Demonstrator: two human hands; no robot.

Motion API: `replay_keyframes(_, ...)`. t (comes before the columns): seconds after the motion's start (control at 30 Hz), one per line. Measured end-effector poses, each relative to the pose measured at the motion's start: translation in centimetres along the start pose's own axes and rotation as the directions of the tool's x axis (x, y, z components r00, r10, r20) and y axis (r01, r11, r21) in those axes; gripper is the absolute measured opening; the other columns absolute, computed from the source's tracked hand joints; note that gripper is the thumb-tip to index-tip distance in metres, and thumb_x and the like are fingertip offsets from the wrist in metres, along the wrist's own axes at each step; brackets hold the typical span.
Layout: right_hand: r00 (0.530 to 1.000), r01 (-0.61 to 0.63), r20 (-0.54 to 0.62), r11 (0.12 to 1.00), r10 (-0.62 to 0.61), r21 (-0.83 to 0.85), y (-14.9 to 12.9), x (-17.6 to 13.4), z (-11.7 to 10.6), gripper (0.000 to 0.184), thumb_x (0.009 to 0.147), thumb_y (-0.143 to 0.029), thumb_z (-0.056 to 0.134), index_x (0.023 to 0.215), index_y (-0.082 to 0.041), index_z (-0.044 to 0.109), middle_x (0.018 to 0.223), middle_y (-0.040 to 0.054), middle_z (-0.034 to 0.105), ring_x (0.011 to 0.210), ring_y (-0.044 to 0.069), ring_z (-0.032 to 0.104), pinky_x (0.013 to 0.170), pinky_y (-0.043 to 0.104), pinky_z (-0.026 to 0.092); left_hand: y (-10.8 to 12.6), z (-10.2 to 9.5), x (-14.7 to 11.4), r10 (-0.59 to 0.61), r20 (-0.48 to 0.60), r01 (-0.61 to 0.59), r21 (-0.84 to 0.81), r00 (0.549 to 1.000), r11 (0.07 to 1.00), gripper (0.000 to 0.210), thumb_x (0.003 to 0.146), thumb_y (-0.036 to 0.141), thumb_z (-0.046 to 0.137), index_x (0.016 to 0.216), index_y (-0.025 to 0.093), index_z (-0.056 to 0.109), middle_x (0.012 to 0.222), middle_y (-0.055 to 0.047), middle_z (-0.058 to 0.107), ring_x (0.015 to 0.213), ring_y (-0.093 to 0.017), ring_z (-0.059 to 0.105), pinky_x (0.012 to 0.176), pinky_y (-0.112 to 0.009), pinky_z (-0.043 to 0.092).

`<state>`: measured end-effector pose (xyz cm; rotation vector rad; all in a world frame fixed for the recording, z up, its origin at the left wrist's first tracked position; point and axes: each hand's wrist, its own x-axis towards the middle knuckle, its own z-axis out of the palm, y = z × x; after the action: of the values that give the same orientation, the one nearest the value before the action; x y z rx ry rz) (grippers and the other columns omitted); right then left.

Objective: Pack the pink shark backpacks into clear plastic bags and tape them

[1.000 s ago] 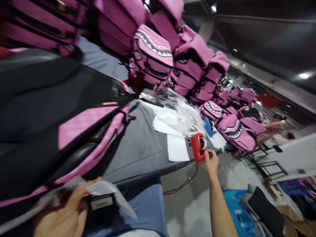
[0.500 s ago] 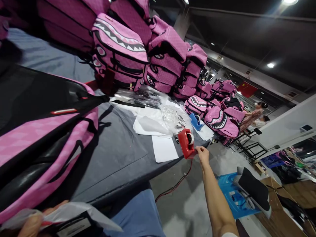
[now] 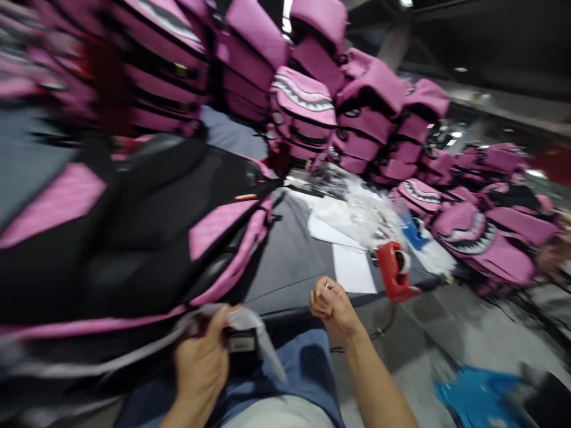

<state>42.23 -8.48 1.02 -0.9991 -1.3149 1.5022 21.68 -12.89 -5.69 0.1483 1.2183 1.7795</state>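
My left hand (image 3: 203, 356) is closed on a strip of translucent white wrap (image 3: 261, 339) at the table's near edge. Beside its fingers shows a black tag with a pale label (image 3: 242, 343). Along that edge lies a pink and black backpack (image 3: 160, 238), its black padded side up. My right hand (image 3: 331, 306) is raised in front of the table edge, fingers curled together in a pinch; whatever is between them is too small to see. To the right of it a red tape dispenser (image 3: 395, 272) stands at the table corner.
White paper sheets (image 3: 354, 268) and clear plastic bags (image 3: 370, 217) lie near the dispenser, with a blue tape dispenser (image 3: 414, 232) behind. Stacked pink backpacks (image 3: 303, 116) line the table's far side. A blue object (image 3: 482, 395) sits low on the right.
My right hand has left the red tape dispenser and come leftward, closer to my left hand. My left hand, still on the wrap, shows higher in view. The camera has swung left.
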Motion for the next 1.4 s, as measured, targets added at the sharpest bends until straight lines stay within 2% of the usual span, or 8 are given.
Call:
replay_keyframes(0.13,0.845,0.334,0.522,0.880,-0.120,-0.339,-2.4,2.9,7.5,0.027,0.095,-0.043,0.059,0.082,-0.020,0.062,0.072,-0.0020,0.056,0.064,0.011,0.049,0.063,0.023,0.042,0.0,0.3,1.0,0.084,-0.024,-0.085,-0.055,0.996,0.995,0.053,0.049,0.051,0.093,0.078,0.018,0.062,0.072,0.003,0.066,0.068,-0.015,0.064,0.070,-0.028,0.054)
replay_keyframes(0.23,0.691,0.599,0.701,0.685,-0.180,-0.415,-3.0,5.2,10.2,0.025,0.100,-0.037,0.051,0.085,-0.021,0.062,0.078,0.0012,0.062,0.073,0.014,0.055,0.070,0.025,0.045,0.3,0.4,0.8,0.144,-0.019,-0.145,-0.069,0.989,0.987,0.060,0.046,0.056,0.093,0.084,0.018,0.065,0.080,0.000,0.069,0.078,-0.017,0.065,0.076,-0.028,0.053)
replay_keyframes(0.3,0.657,0.665,0.735,0.590,-0.169,-0.459,-2.7,6.4,11.0,0.022,0.101,-0.031,0.049,0.085,-0.021,0.061,0.079,0.0024,0.063,0.075,0.015,0.056,0.070,0.025,0.045,0.4,0.4,0.7,0.157,-0.005,-0.157,-0.061,0.988,0.986,0.063,0.046,0.059,0.092,0.087,0.018,0.067,0.084,-0.002,0.071,0.080,-0.019,0.065,0.076,-0.029,0.053)
replay_keyframes(0.53,0.679,0.717,0.720,0.340,-0.142,-0.609,-1.1,7.9,10.9,0.013,0.092,-0.011,0.057,0.086,-0.021,0.062,0.083,0.0039,0.066,0.079,0.018,0.060,0.070,0.027,0.045,-0.2,0.2,1.1,0.157,0.026,-0.154,-0.073,0.987,0.985,0.046,0.060,0.051,0.087,0.087,0.020,0.067,0.085,0.000,0.070,0.077,-0.017,0.063,0.072,-0.026,0.052)
replay_keyframes(0.67,0.724,0.682,0.673,0.305,-0.152,-0.665,-0.2,8.1,10.8,0.011,0.089,-0.012,0.061,0.085,-0.021,0.062,0.084,0.0052,0.067,0.080,0.020,0.061,0.070,0.028,0.045,-0.2,0.0,1.0,0.156,0.054,-0.149,-0.112,0.986,0.982,0.047,0.061,0.048,0.087,0.094,0.020,0.068,0.094,-0.003,0.073,0.090,-0.021,0.067,0.088,-0.031,0.053)
replay_keyframes(0.8,0.772,0.626,0.619,0.340,-0.144,-0.701,0.3,8.3,10.8,0.011,0.087,-0.012,0.064,0.082,-0.021,0.062,0.080,0.0038,0.067,0.077,0.019,0.062,0.069,0.028,0.045,-0.2,-0.4,0.7,0.150,0.110,-0.132,-0.156,0.982,0.979,0.051,0.064,0.045,0.086,0.105,0.021,0.068,0.108,-0.004,0.073,0.105,-0.023,0.066,0.103,-0.035,0.047)
replay_keyframes(1.07,0.801,0.558,0.590,0.478,-0.099,-0.678,-1.6,8.1,10.5,0.013,0.092,-0.018,0.059,0.080,-0.020,0.064,0.077,0.0014,0.066,0.067,0.015,0.059,0.065,0.024,0.043,-0.8,-0.5,1.3,0.112,-0.004,-0.112,-0.091,0.994,0.989,0.045,0.071,0.054,0.079,0.101,0.022,0.070,0.111,-0.005,0.074,0.119,-0.024,0.062,0.109,-0.036,0.042)
replay_keyframes(1.4,0.826,0.408,0.563,0.710,-0.020,-0.573,1.8,8.9,11.0,0.022,0.082,-0.011,0.050,0.083,-0.018,0.071,0.070,-0.0023,0.067,0.060,0.012,0.055,0.061,0.021,0.044,-1.7,-1.2,1.9,0.053,-0.057,-0.059,-0.100,0.997,0.993,0.046,0.061,0.052,0.086,0.090,0.020,0.071,0.094,-0.003,0.075,0.097,-0.023,0.069,0.097,-0.038,0.051)
